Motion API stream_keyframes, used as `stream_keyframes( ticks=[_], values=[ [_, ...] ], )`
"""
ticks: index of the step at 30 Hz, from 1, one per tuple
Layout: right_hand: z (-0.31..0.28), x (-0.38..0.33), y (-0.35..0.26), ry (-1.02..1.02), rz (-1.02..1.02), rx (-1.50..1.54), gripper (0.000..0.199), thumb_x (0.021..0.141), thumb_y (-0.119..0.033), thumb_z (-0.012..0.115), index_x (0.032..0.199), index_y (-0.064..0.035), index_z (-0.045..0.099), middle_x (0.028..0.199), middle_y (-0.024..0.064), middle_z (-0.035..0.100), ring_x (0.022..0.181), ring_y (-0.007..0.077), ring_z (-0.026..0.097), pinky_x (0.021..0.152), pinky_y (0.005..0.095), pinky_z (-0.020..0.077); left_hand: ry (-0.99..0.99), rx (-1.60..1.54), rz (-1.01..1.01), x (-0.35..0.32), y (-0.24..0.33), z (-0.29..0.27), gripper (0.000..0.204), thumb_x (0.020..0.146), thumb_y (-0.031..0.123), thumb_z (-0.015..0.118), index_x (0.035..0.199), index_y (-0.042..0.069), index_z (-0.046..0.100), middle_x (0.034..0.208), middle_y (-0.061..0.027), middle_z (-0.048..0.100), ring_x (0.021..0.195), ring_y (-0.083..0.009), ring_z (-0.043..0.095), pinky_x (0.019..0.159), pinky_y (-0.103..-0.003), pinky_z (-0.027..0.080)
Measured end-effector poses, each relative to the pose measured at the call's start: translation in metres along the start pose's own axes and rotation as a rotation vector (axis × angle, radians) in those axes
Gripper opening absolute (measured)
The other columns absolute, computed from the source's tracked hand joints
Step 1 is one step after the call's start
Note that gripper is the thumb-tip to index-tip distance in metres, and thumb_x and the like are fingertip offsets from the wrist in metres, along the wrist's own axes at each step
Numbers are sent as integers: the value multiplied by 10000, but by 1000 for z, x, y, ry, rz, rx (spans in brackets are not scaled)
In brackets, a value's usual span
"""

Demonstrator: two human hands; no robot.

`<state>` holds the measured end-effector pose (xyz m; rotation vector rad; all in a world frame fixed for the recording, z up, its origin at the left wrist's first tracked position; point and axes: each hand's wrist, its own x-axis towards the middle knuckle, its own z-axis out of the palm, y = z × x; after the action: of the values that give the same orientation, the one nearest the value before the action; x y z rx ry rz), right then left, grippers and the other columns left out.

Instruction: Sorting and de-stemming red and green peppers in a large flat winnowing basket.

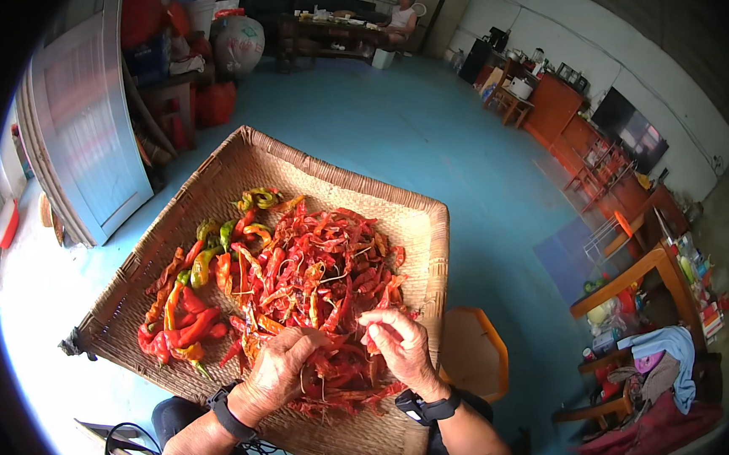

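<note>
Woven tray [421,236]: rough, matt plant strips
Red chillies [290,260]: wrinkled, partly glossy
Green pepper [201,268]: smooth, glossy
Floor [372,114]: smooth, faint sheen
Television [630,128]: glossy screen
Blue cloth [675,351]: matt, creased

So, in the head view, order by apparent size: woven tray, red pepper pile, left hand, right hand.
1. Woven tray
2. Red pepper pile
3. Left hand and right hand: too alike to rank.

A home is indicated by a flat television [621,117], reddish-brown cabinets [553,107] and clothes [663,351] (heaped loosely) on a wooden chair [609,410].
</note>
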<state>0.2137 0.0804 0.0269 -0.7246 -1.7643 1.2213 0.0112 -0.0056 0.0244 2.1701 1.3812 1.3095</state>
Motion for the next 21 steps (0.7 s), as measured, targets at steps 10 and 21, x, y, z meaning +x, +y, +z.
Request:
stream_keyframes(
  ticks=[10,21],
  values=[
    [-21,4,-8,261,-70,-40,121,934,-75,557,1013,-6,617,898,44,643,712,92,607,648,224,500,-15,32,-20,-1,10,-4,347,721,-46,653,1050,34,582,866,-143,619,745,-339,611,648,-391,500],
    [-146,1,36,589,63,-450,129,907,-85,551,985,-20,630,674,43,578,581,105,565,493,274,455,-44,-107,-249,-3,0,-4,194,826,22,594,1019,32,611,847,-131,640,778,-241,627,687,-328,496]
  ],
)
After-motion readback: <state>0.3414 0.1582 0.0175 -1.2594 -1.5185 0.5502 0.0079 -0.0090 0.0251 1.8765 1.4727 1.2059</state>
